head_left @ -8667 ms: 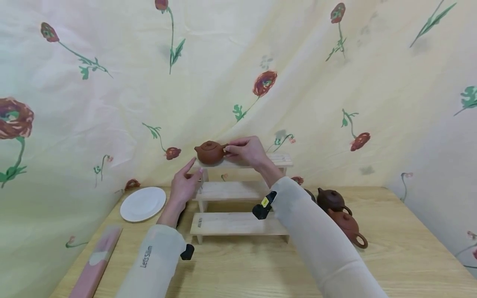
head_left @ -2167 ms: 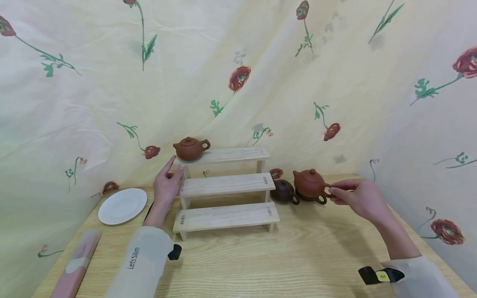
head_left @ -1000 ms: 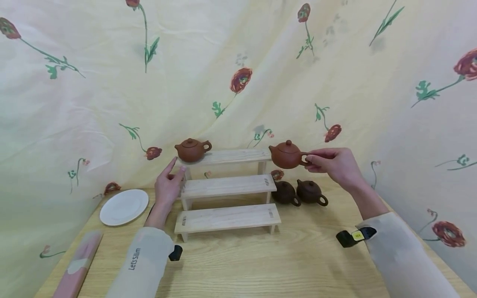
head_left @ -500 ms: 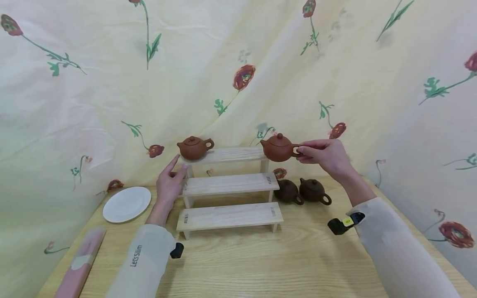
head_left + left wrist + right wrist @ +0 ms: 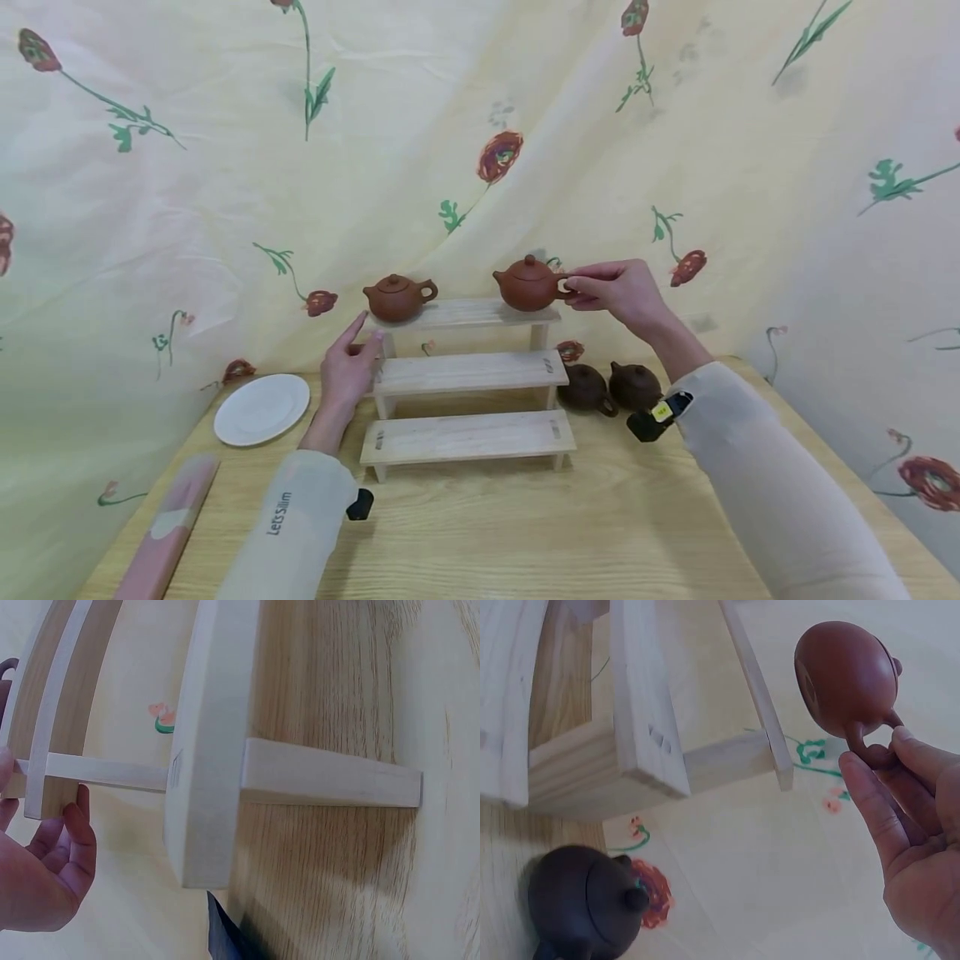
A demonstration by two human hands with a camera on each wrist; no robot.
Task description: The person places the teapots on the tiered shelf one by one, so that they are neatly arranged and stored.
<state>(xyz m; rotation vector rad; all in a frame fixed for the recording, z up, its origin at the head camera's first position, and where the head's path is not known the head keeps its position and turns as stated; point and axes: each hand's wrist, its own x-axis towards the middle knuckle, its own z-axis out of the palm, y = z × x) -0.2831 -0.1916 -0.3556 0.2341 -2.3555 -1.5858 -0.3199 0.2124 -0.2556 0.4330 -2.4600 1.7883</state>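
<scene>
My right hand (image 5: 626, 296) pinches the loop handle of a reddish-brown clay teapot (image 5: 528, 286), its spout pointing left. In the right wrist view this teapot (image 5: 847, 682) hangs clear of the top board. A three-step wooden display stand (image 5: 465, 372) is below it. Another reddish-brown teapot (image 5: 396, 300) sits on the top step's left end, handle to the right. Beside it, my left hand (image 5: 348, 371) grips the stand's left end; the left wrist view has the fingers curled about the board's end.
Two dark brown teapots (image 5: 585, 387) (image 5: 633, 385) stand on the table right of the stand; my right wrist's camera partly covers one. On the left lie a white plate (image 5: 262, 408) and a long pink box (image 5: 168, 533). A dark pointed object (image 5: 229, 934) shows under the stand's left side.
My right hand lifted the second reddish-brown teapot from the right-hand group and carried it leftward and up, over the top step. Earlier it released the first teapot there. My left hand stays at the stand.
</scene>
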